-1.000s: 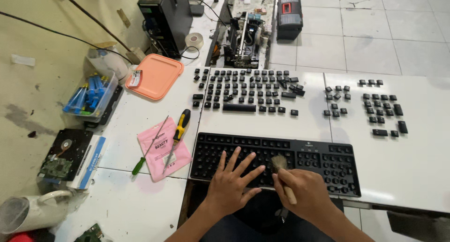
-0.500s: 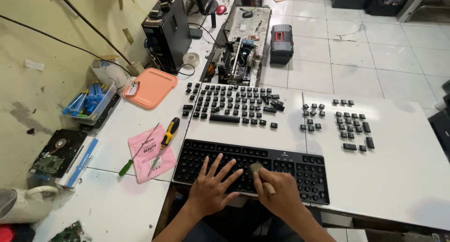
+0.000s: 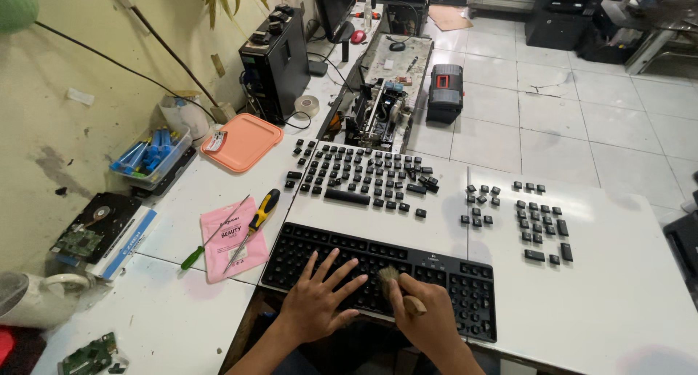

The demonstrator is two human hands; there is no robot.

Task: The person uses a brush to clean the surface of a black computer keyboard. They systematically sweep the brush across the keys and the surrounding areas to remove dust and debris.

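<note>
Head view: left hand (image 3: 318, 302) fingers spread on keyboard (image 3: 451, 277); right hand (image 3: 425, 318) pinching brush (image 3: 396, 284); clear tub (image 3: 171, 151) holds blue pieces.

A white desk (image 3: 618, 309) carries a black keyboard (image 3: 378, 277) stripped of its keys at the near edge. Behind it loose black keycaps (image 3: 363, 175) lie in rows, with a smaller group (image 3: 534, 219) to the right. To the left lie a pink packet (image 3: 233, 237), a yellow-handled screwdriver (image 3: 256, 219), a green-handled screwdriver (image 3: 211, 237) and an orange tray (image 3: 243, 142).
</note>
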